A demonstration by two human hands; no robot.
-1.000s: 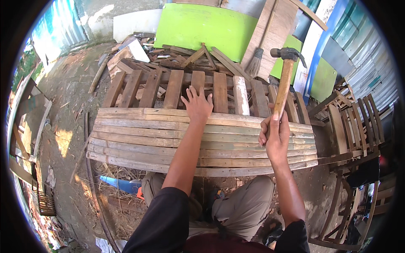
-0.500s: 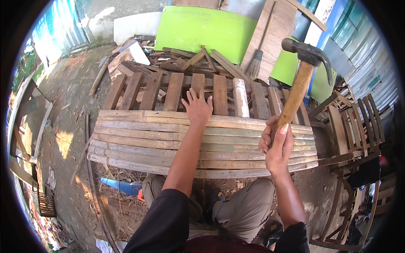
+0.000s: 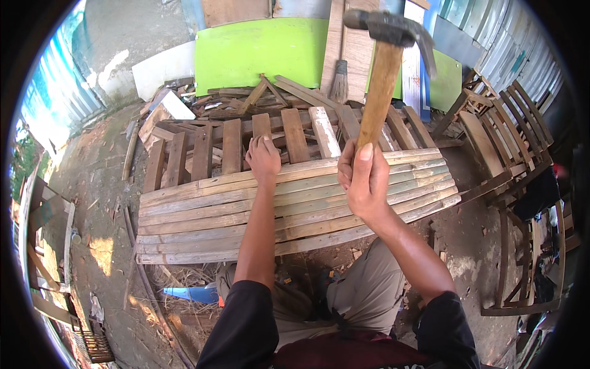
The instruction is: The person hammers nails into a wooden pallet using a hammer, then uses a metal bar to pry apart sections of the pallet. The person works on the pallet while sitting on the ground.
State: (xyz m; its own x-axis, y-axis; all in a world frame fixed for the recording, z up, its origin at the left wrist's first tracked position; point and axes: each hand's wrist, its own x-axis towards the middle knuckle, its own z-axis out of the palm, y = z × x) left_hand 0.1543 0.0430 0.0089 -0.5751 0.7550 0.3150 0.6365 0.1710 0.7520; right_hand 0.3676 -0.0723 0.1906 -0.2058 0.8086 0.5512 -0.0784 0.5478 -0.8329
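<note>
My right hand is wrapped around the wooden handle of a claw hammer, which I hold upright above the bench with its dark metal head at the top. My left hand rests at the lower end of a brown wooden slat, by the far edge of the bamboo strips. Its fingers are bent and close together; what they hold, if anything, is hidden. The bamboo strips lie side by side across the near part of the bench, in front of a row of upright slats.
Scrap wood is heaped behind the slats, before a green panel. A broom leans there. Wooden chair frames stand at the right. A blue saw-like blade lies on the ground below the bench.
My left hand's spread fingers have drawn together and bent. The view has shifted, and the hammer now stands more upright and higher in it, still in my right hand.
</note>
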